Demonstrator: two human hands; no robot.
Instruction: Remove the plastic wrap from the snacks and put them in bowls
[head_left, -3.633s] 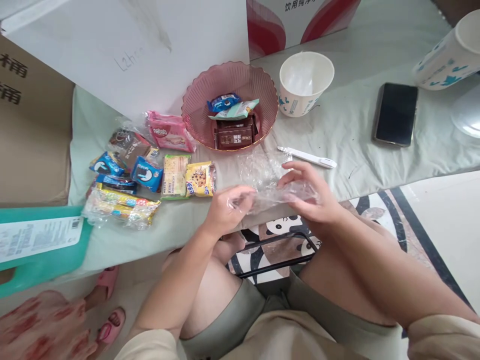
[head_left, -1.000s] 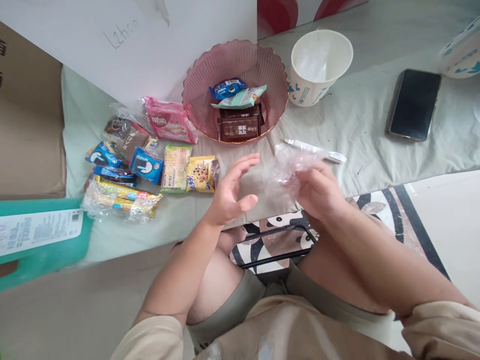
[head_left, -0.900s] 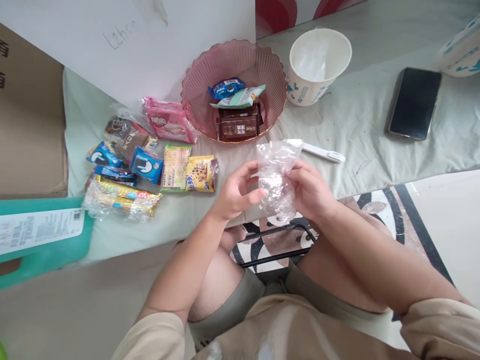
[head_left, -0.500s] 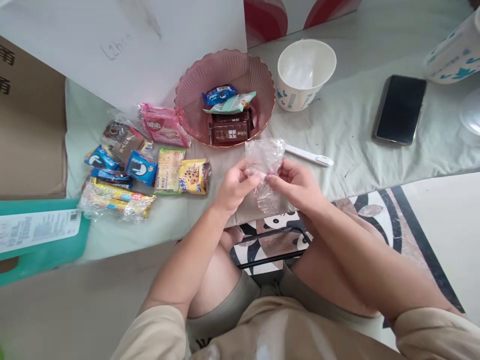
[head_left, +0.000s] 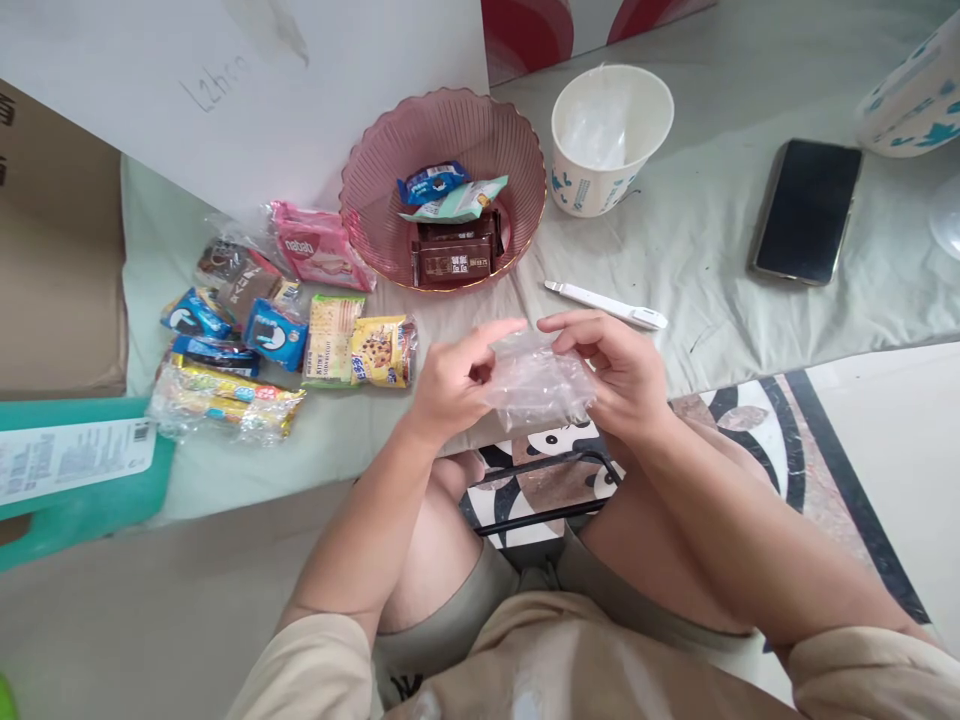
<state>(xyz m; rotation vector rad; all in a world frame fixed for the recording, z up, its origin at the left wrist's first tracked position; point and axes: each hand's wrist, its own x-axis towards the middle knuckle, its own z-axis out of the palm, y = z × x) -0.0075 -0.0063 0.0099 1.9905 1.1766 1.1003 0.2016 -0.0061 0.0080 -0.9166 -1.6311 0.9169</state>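
Observation:
Both my hands hold a crumpled clear plastic wrapper (head_left: 534, 382) over the table's front edge. My left hand (head_left: 450, 385) pinches its left side with curled fingers. My right hand (head_left: 615, 375) grips its right side, fingers bent over the top. Behind them a pink ribbed bowl (head_left: 375, 205) holds a blue snack pack (head_left: 431, 182), a pale green pack (head_left: 457, 203) and brown chocolate packs (head_left: 452, 262). A white pen-like stick (head_left: 606, 304) lies just beyond my right hand.
Several wrapped snacks (head_left: 281, 320) lie on the pale green cloth (head_left: 705, 250) at left. A white paper cup (head_left: 609, 140) stands right of the bowl, a black phone (head_left: 806, 212) farther right. A white board (head_left: 247, 90), a cardboard box (head_left: 52, 260) and a teal item (head_left: 75, 480) flank the left.
The wrapper was stretched flat between both hands, then lifted and bunched upright, and now sits lower, crumpled between my hands. The view shifted slightly.

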